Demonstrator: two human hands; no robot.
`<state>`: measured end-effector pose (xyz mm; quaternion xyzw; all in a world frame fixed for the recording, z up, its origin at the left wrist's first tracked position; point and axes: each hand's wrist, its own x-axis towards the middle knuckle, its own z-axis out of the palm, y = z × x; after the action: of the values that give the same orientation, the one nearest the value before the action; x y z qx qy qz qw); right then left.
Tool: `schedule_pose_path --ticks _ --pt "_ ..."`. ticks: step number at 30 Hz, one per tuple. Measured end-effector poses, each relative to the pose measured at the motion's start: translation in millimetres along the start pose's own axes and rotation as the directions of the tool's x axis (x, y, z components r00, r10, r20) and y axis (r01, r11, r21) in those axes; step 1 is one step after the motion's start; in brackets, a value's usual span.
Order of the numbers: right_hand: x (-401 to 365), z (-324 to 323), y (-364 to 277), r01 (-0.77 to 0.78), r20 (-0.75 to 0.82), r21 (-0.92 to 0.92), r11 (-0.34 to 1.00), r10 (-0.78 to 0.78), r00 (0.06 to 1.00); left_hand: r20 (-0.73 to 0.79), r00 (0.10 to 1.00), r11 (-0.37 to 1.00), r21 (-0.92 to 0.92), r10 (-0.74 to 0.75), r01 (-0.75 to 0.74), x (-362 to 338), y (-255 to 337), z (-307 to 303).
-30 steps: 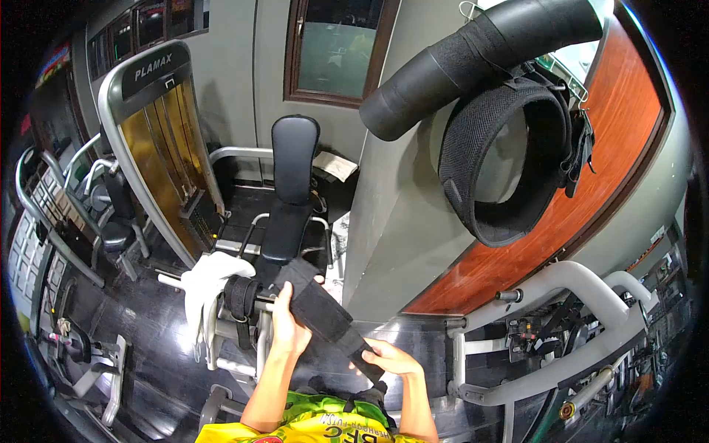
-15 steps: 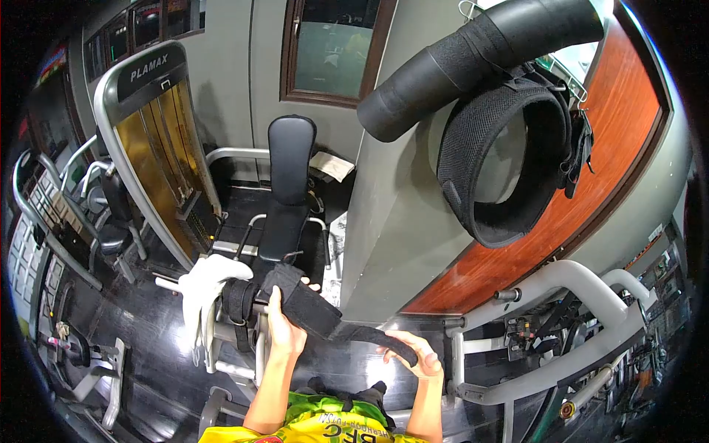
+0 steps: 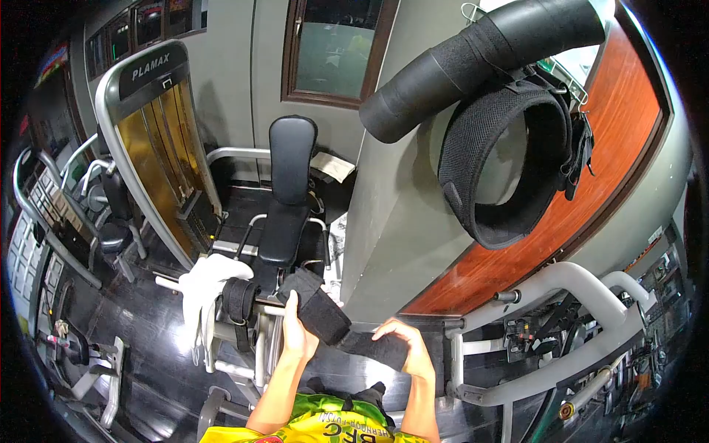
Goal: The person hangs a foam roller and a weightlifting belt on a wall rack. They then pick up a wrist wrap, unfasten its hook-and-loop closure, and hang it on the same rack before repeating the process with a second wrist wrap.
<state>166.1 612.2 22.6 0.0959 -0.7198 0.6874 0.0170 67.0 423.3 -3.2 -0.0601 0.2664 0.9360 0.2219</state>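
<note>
A black fabric cuff strap (image 3: 325, 314) stretches between my two hands, low in the middle of the view. My left hand (image 3: 299, 336) is closed around its wide padded part, with the thumb lying along the near side. The narrower tail of the strap (image 3: 373, 350) runs to my right hand (image 3: 408, 343), whose bent fingers grip it from above near its end. Another black cuff (image 3: 240, 301) hangs on a bar of the rack to the left of my left hand. Beside it, a white towel (image 3: 203, 292) is draped over the same rack.
A black padded seat (image 3: 284, 229) and a weight-stack machine (image 3: 159, 148) stand ahead. A grey pillar (image 3: 395, 251) is right of centre. From it hang a black weight belt (image 3: 480, 162) and a thick black roll (image 3: 473, 70). A grey machine frame (image 3: 583, 295) stands at right.
My left hand and the padded part have moved slightly right and down. My right hand has turned over, its fingers now on top, and the strap's tail shows flatter and wider.
</note>
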Motion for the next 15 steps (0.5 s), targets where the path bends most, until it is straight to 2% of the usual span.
schedule_pose_path --ticks 1,2,3,5,6,7,9,15 --pt "4.8 0.8 -0.4 0.142 -0.021 -0.039 0.989 -0.143 0.990 0.018 1.000 0.999 -0.035 -0.014 0.014 3.5 -4.6 -5.7" --pt "5.5 5.8 -4.0 0.143 -0.102 -0.286 0.948 -0.178 0.979 0.037 0.999 0.997 -0.070 -0.026 0.028 5.2 -7.3 -8.8" --pt "6.8 9.3 1.6 0.144 -0.100 -0.286 0.947 -0.179 0.979 0.037 0.999 0.997 -0.071 -0.023 0.026 4.2 -8.1 -8.2" --pt "5.9 13.7 16.5 0.024 -0.174 0.016 1.000 -0.021 0.984 0.035 0.999 1.000 -0.002 -0.028 0.028 0.6 -10.9 -4.6" --pt "5.7 20.4 8.0 -0.063 -0.225 -0.059 0.996 0.048 0.973 0.034 0.999 1.000 -0.003 -0.028 0.029 -1.7 -10.9 -3.0" --pt "6.5 24.3 11.7 -0.063 -0.224 -0.059 0.996 0.048 0.973 0.046 0.998 0.999 0.024 -0.030 0.029 -4.3 -10.5 -1.4" --pt "7.3 32.6 21.5 -0.105 -0.295 0.065 0.992 0.119 0.948 0.057 0.998 0.998 0.052 -0.031 0.028 -6.1 -12.2 -1.4" --pt "14.5 42.9 18.5 -0.081 -0.308 0.064 0.995 0.097 0.946 0.148 0.989 0.996 0.080 0.016 -0.028 -9.3 -18.3 1.8"
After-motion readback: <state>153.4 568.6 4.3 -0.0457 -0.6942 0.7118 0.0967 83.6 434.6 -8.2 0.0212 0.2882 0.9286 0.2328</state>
